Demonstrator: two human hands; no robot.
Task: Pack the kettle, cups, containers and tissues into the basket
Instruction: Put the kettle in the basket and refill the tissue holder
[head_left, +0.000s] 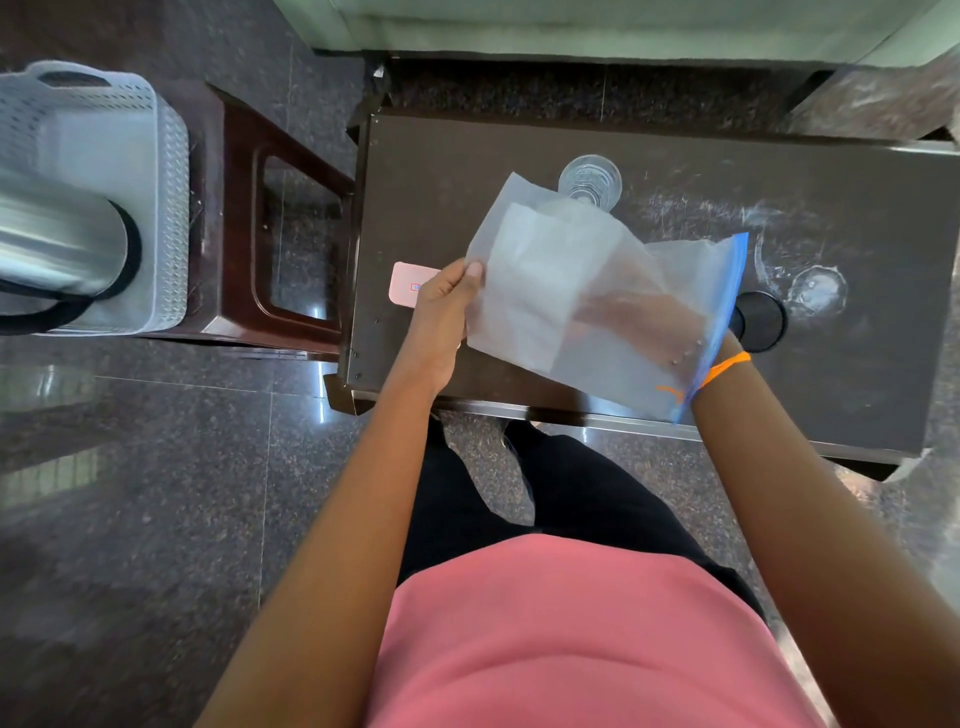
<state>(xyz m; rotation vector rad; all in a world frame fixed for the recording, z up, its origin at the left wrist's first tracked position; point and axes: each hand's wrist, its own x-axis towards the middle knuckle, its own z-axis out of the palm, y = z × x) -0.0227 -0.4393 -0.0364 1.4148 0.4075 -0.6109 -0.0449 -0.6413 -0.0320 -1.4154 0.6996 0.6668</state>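
The person stood at the near edge of a dark, scratched table, both arms reaching forward over it. Between the hands hung a translucent zip bag with a blue seal strip along its right edge. The left hand pinched the bag's closed left edge, thumb on top and fingers beneath. The right hand was pushed inside the bag through its open blue mouth, showing only as a blurred shape through the plastic, so whether its fingers were clamped on anything cannot be told. A pale folded wad of tissues sat inside the bag, toward its left half, just beyond the right hand's fingertips. An orange thread circled the right wrist at the bag's mouth.

On the table, a clear glass cup stood at the far side, partly covered by the bag's upper corner. A black round cup stood to the right, just behind the bag's seal, and a clear round lid or container lay just right of it. A pink card-like item lay near the table's left edge, partly under the left hand.

Well to the left, a white perforated basket rested on a brown stool, with a steel kettle lying inside it.
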